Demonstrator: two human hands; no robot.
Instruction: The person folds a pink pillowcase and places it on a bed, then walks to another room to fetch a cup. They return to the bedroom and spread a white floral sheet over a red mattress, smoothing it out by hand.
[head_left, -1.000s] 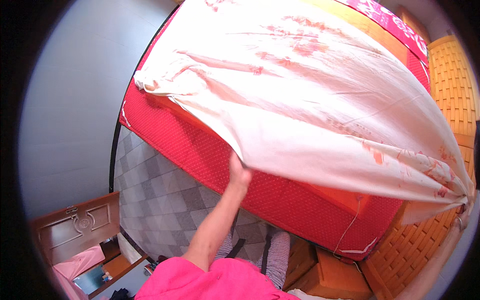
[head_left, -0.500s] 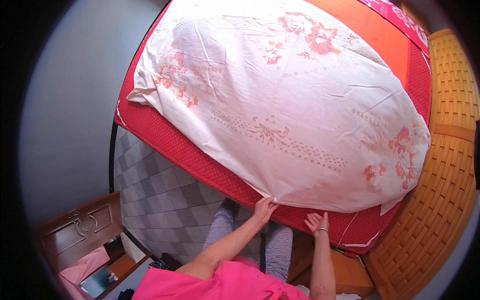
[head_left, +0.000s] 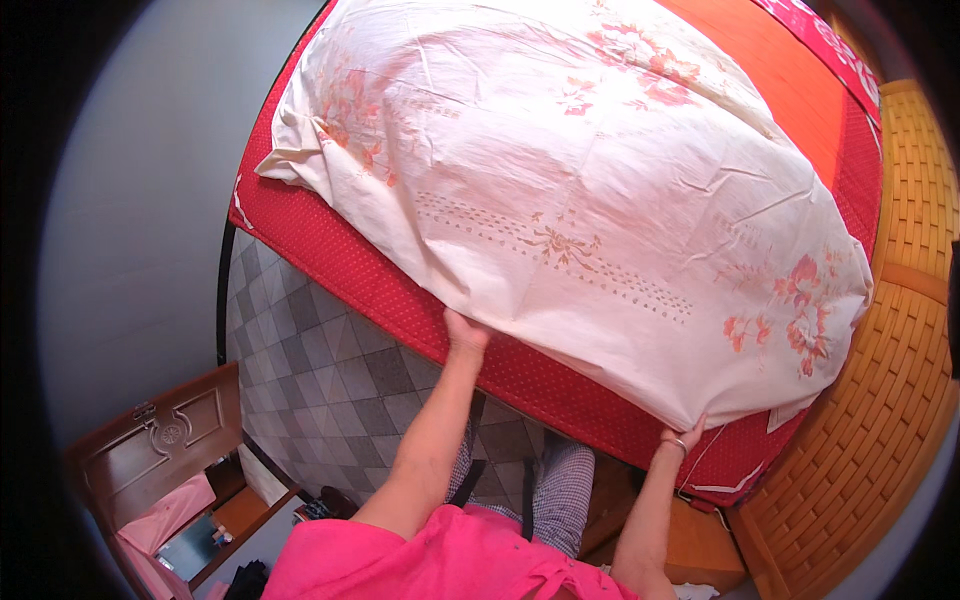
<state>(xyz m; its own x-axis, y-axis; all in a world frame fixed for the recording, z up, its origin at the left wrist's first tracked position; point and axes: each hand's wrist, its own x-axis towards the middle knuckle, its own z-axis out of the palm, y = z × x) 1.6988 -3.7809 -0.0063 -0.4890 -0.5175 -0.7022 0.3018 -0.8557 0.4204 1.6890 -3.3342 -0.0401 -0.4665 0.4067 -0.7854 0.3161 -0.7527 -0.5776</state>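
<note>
A white sheet point(head_left: 560, 180) with pink flowers and a tan pattern lies wrinkled over a red patterned mattress point(head_left: 350, 270). My left hand point(head_left: 466, 328) is closed on the sheet's near edge at the middle, its fingertips hidden under the cloth. Farther right, my right hand point(head_left: 684, 437), with a bracelet at the wrist, grips the same edge near the mattress's front right corner. Between the two hands the edge runs taut, with red mattress showing in front of it. At the far left the sheet's corner is bunched.
A yellow woven-look headboard point(head_left: 850, 430) borders the bed on the right. An orange cover point(head_left: 790, 70) and a pink patterned cloth point(head_left: 835, 50) show at the far right. Grey tiled floor point(head_left: 330, 370) lies left of my legs. A brown wooden cabinet point(head_left: 165, 440) stands lower left.
My left hand has moved left and farther onto the bed along the sheet's edge. My right hand, open before, has reached forward and taken hold of the sheet.
</note>
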